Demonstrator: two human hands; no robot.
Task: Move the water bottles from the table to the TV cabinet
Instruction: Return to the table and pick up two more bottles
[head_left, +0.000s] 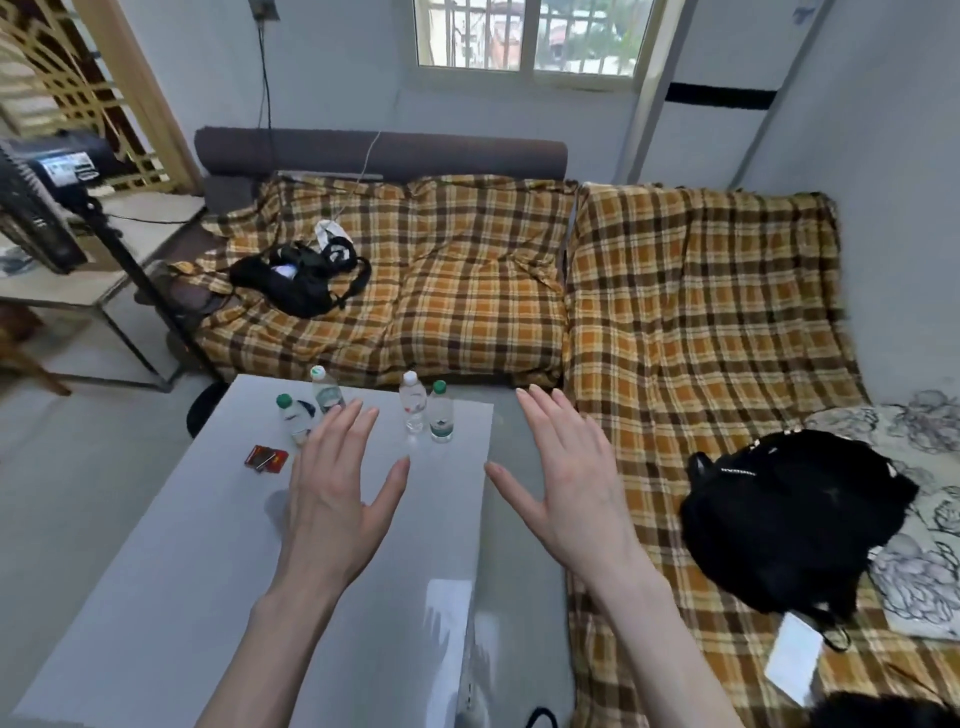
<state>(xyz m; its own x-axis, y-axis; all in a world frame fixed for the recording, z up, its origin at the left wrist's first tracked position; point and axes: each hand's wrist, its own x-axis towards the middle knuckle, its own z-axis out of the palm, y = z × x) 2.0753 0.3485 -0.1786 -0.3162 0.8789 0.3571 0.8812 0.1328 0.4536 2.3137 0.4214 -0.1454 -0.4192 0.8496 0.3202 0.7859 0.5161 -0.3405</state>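
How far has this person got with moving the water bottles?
Nothing looks moved yet: four water bottles stand upright at the far end of the table. Nothing is in hand either; the left hand and right hand are both open above the table, empty. All four bottles remain to be carried. No TV cabinet is in view.

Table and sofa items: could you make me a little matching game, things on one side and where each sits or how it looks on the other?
Things:
1. red packet
2. black backpack
3. left hand
4. green-capped bottle

Descriptions:
A. on the checked sofa cover, right of the table
B. fingers spread, holding nothing
C. standing beside a white-capped bottle
D. lying flat on the table, near the left pair of bottles

Pairs: 1-D, 2-A, 3-B, 4-C
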